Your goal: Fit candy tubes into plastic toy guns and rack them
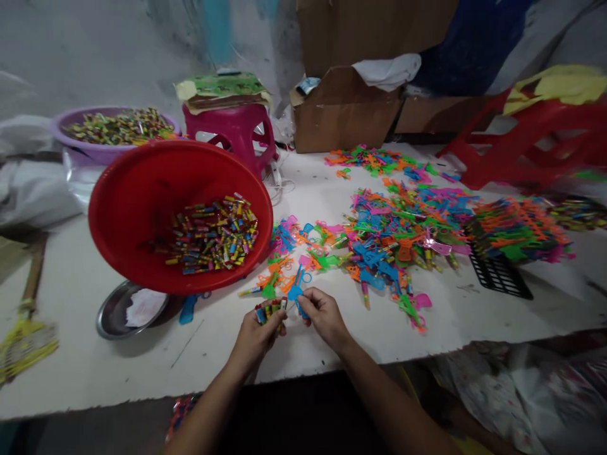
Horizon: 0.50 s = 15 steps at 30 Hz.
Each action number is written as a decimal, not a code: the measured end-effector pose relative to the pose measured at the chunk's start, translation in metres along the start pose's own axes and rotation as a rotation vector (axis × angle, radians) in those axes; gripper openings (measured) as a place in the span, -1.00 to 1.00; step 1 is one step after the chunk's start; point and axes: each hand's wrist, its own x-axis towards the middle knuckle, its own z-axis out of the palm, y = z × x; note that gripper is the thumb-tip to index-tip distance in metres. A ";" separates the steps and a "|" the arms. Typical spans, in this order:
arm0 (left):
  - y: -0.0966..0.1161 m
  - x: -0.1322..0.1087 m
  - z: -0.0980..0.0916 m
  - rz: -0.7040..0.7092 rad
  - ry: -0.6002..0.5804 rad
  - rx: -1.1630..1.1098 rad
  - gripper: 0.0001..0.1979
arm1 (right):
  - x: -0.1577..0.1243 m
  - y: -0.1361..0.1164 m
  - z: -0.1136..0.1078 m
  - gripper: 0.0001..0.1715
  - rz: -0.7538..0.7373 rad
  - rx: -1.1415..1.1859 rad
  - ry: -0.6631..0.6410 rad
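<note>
Near the table's front edge, my left hand (pixel 260 333) is closed around several small wrapped tubes (pixel 271 309) in bright colours. Just right of it, my right hand (pixel 325 314) pinches a blue plastic toy gun (pixel 294 292) with a thin pointed part and a ring. The two hands are close together. Beyond them lie loose toy guns (pixel 327 260) in green, pink and orange. To the left, a tilted red basin (pixel 126 183) holds a heap of similar wrapped tubes (pixel 222 237). Another blue toy gun (pixel 188 308) lies below its rim.
A metal bowl (pixel 108 319) with white paper sits at left, near a yellow brush-like tool (pixel 28 344). Toy guns (pixel 408 221) are piled at right, beside a black rack (pixel 507 281). Behind stand a purple basin (pixel 71 144), pink stool (pixel 237 129), cardboard box (pixel 341 120) and red stool (pixel 507 142).
</note>
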 end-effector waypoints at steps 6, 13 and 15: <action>0.010 -0.004 -0.008 0.066 -0.013 0.118 -0.67 | -0.005 -0.003 0.004 -0.66 -0.045 -0.100 -0.006; 0.013 -0.011 -0.006 0.117 -0.020 0.136 -0.75 | -0.007 -0.005 0.017 -0.68 -0.048 -0.159 0.004; 0.007 -0.008 -0.005 -0.022 0.036 0.022 -0.72 | 0.008 -0.013 -0.002 -0.67 -0.082 -0.229 0.061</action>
